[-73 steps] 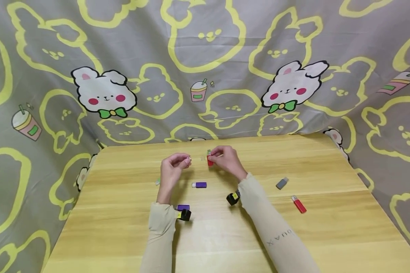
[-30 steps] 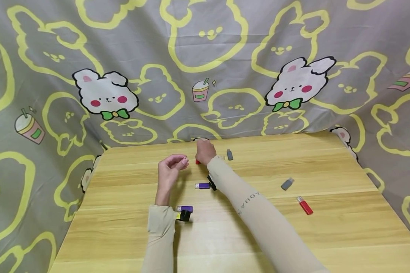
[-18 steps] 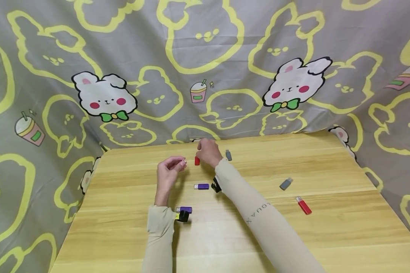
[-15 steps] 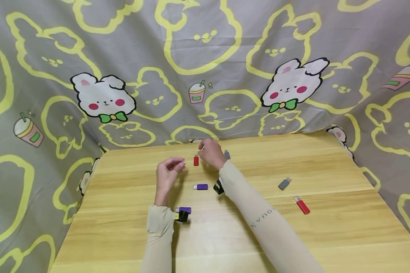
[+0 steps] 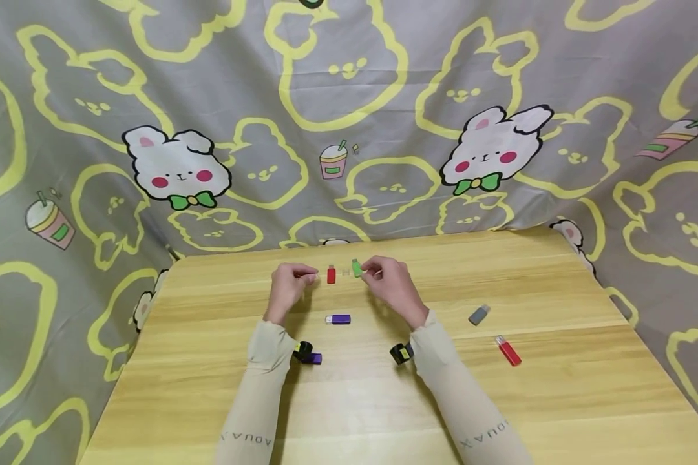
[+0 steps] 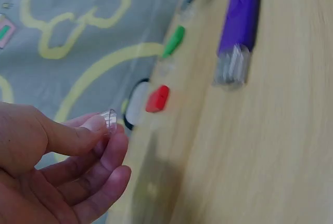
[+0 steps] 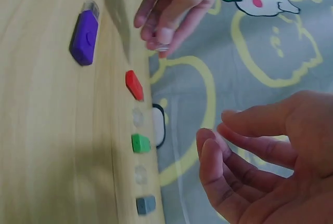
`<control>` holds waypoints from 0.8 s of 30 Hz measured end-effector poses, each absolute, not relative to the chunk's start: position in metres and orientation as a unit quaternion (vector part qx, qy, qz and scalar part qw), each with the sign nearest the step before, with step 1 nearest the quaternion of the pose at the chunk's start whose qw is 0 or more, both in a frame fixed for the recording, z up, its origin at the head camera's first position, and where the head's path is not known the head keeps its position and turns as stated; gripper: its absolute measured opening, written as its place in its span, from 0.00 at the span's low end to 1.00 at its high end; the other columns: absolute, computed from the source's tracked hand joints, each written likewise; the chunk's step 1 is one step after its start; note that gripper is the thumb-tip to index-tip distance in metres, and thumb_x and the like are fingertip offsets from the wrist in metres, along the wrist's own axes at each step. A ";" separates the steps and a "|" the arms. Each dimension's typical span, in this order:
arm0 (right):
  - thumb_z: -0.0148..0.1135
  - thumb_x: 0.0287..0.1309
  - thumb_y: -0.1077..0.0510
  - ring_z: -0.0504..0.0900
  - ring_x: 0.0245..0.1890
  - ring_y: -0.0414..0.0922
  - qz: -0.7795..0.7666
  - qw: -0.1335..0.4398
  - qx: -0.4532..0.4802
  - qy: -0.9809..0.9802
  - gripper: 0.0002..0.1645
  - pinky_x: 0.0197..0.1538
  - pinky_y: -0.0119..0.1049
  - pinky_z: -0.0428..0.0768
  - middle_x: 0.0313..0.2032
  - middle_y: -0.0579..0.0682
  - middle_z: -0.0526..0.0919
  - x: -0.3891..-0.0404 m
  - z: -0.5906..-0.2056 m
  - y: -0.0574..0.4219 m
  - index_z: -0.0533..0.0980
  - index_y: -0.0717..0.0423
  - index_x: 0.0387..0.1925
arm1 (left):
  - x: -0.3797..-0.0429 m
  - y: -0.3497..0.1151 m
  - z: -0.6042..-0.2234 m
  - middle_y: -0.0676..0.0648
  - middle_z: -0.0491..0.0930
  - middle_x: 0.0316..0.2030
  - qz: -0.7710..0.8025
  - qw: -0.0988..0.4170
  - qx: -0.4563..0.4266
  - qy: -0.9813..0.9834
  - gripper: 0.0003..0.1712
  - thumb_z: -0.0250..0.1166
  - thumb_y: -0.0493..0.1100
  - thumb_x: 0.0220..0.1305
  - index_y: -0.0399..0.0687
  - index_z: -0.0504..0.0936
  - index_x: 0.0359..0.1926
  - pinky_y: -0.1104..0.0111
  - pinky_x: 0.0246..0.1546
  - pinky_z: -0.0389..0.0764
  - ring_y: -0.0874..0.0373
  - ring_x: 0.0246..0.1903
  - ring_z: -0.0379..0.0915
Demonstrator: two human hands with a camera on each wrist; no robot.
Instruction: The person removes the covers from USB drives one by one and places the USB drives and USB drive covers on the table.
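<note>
My left hand (image 5: pixel 291 287) pinches a small clear cap (image 6: pixel 110 121) between thumb and fingers, raised over the table's far side. My right hand (image 5: pixel 392 284) hovers close to a green USB stick (image 5: pixel 357 268); in the right wrist view its fingers are loosely bent with nothing between them. Between the hands, a red USB stick (image 5: pixel 331 274) lies with its plug end toward the curtain. Another clear cap (image 5: pixel 346 272) lies between the red and green sticks. A grey USB stick (image 7: pixel 145 204) with a clear cap (image 7: pixel 141 175) beside it continues the row, hidden in the head view.
Nearer lie a purple USB stick (image 5: pixel 338 319) and another purple stick (image 5: pixel 312 358) partly behind the left wrist camera. To the right are a grey stick (image 5: pixel 479 315) and a red stick (image 5: pixel 508 351). A patterned curtain (image 5: pixel 384 129) borders the table's far edge.
My right hand has carried the red USB stick left, laid it beside the left hand, let go, and moved back right. The left hand keeps its pinch on the clear cap.
</note>
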State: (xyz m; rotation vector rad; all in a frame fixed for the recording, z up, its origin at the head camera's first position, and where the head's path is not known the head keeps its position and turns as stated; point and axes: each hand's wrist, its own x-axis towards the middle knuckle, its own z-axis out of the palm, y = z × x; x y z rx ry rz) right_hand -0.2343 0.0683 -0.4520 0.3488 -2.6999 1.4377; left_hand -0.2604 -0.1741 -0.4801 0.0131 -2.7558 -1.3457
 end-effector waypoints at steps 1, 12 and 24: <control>0.67 0.65 0.65 0.84 0.36 0.46 0.467 0.037 0.111 -0.877 0.07 0.44 0.41 0.85 0.34 0.50 0.86 -0.231 -0.452 0.073 0.85 0.61 0.43 | -0.264 -0.173 -0.482 0.41 0.89 0.39 -0.433 0.035 -0.002 -0.901 0.05 0.71 0.34 0.66 0.38 0.91 0.41 0.69 0.35 0.79 0.52 0.36 0.82; 0.68 0.65 0.64 0.85 0.41 0.50 0.481 0.033 0.086 -0.872 0.09 0.46 0.45 0.85 0.38 0.51 0.87 -0.195 -0.466 0.113 0.85 0.61 0.46 | -0.285 -0.166 -0.479 0.40 0.89 0.40 -0.386 -0.026 -0.020 -0.922 0.04 0.72 0.33 0.63 0.38 0.92 0.39 0.62 0.44 0.83 0.45 0.47 0.84; 0.67 0.65 0.66 0.86 0.40 0.55 0.485 0.046 0.078 -0.870 0.09 0.46 0.48 0.85 0.39 0.57 0.87 -0.198 -0.476 0.134 0.84 0.66 0.45 | -0.288 -0.167 -0.481 0.42 0.89 0.36 -0.362 -0.014 0.025 -0.932 0.02 0.73 0.32 0.60 0.39 0.92 0.34 0.58 0.46 0.81 0.46 0.45 0.81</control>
